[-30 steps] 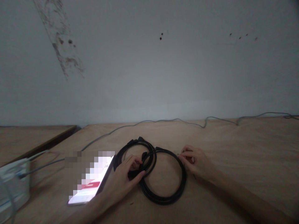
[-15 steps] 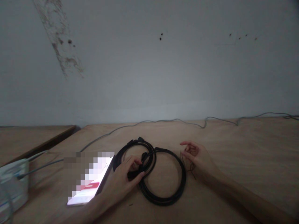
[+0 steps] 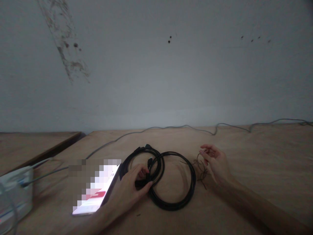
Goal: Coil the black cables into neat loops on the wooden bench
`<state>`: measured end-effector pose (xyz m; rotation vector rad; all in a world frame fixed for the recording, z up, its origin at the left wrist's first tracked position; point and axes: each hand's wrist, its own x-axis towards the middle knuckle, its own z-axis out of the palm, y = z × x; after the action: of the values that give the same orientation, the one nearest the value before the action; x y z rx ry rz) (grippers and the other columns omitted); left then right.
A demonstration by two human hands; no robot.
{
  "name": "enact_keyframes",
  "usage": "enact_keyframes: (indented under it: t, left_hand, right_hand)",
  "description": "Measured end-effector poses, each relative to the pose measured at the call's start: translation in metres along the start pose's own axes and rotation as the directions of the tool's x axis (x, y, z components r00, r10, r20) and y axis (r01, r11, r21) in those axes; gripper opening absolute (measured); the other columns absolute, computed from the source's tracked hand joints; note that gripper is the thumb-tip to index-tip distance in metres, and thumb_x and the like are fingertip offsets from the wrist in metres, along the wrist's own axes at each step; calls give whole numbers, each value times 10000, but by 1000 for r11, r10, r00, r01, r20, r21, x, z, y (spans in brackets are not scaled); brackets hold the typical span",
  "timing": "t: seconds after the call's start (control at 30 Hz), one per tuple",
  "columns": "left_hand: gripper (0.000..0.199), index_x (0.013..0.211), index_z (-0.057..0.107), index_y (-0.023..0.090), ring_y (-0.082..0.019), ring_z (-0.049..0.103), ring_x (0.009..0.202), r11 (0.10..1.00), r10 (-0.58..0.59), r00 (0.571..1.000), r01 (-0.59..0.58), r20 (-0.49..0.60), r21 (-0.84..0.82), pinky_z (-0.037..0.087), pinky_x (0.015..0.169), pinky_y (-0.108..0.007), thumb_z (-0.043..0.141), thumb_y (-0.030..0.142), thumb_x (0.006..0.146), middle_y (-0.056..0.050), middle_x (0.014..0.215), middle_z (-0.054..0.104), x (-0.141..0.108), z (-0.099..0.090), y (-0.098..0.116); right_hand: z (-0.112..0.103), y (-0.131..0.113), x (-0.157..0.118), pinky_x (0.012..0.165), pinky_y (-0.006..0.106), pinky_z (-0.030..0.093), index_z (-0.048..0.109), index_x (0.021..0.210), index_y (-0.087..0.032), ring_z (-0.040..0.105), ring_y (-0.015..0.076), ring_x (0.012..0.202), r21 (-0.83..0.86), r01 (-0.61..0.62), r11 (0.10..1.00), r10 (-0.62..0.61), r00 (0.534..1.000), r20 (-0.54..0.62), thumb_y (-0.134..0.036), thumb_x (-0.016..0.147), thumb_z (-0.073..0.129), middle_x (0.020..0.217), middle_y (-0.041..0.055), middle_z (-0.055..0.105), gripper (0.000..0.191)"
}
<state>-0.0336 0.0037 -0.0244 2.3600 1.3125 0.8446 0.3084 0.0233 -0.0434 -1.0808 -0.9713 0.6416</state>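
Black coiled cables (image 3: 172, 204) on plywood table (image 3: 244, 156) | left hand (image 3: 129, 184) closed, gripping coils | right hand (image 3: 215, 163) half-closed on thin brown wire (image 3: 201, 170)

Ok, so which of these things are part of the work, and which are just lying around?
Part of the work:
black cable coils, under the left hand
thin wire, at the right hand

Just lying around:
phone
gray cable
white box
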Motion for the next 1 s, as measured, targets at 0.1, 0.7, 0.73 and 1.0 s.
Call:
enact_keyframes:
  t: [0.1, 0.7, 0.73, 1.0]
  left_hand:
    - [228, 1063, 564, 242, -215, 648, 899, 1000, 0, 1000, 0, -1, -18, 532, 791, -343, 640, 372, 893, -32, 980, 670, 0, 2, -3]
    - [240, 1113, 568, 233, -221, 662, 916, 998, -32, 999, 34, 35, -49, 539, 830, -374, 595, 392, 935, -41, 1001, 689, 1, -3, 5]
    - [252, 1124, 567, 234, -224, 664, 929, 998, -35, 999, 37, 35, -54, 542, 839, -379, 597, 399, 935, -43, 1017, 691, 1, -3, 5]
    - [278, 1133, 577, 247, -237, 675, 975, 997, -40, 999, 42, 28, -64, 550, 869, -392, 606, 437, 934, -45, 1057, 704, 0, -2, 5]
  right_hand:
    - [-6, -7, 7, 429, 246, 335, 638, 840, -204, 461, 115, 513, -23, 66, 998, -68, 990, -122, -468, 694, 798, 751, 16, 614, 342]
    - [-31, -8, 19, 522, 291, 340, 637, 620, -216, 489, 164, 547, -448, 515, 731, -292, 829, 477, -163, 704, 516, 579, -2, 548, 157]
    - [-33, -9, 19, 535, 295, 351, 636, 635, -215, 498, 165, 557, -476, 570, 669, -309, 797, 520, -152, 710, 523, 596, 1, 555, 149]
    - [-15, -21, -2, 827, 391, 465, 672, 1009, -201, 601, 255, 914, -532, 754, 385, -345, 652, 675, -240, 917, 554, 957, 93, 678, 155]
